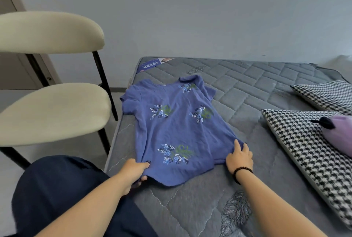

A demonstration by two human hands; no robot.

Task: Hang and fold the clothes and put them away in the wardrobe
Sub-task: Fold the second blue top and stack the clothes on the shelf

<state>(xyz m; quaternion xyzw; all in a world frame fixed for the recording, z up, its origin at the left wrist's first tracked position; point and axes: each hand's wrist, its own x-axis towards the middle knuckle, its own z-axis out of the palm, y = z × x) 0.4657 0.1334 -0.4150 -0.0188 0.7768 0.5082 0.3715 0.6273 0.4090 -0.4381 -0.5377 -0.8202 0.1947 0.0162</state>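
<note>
A blue short-sleeved shirt (177,128) with leaf prints lies spread flat on the grey quilted mattress (257,92), neck toward the wall and hem toward me. My left hand (134,170) pinches the hem's left corner, thumb on top and fingers under the cloth. My right hand (239,155) grips the hem's right corner, fingers curled over the fabric edge; a dark bead bracelet sits on that wrist.
A cream padded chair (51,111) with black legs stands left of the bed. Two houndstooth cushions (304,153) lie at the right, one with a purple plush toy (341,134) on it. A blue label (147,65) sits at the mattress's far corner. My dark trouser leg fills the lower left.
</note>
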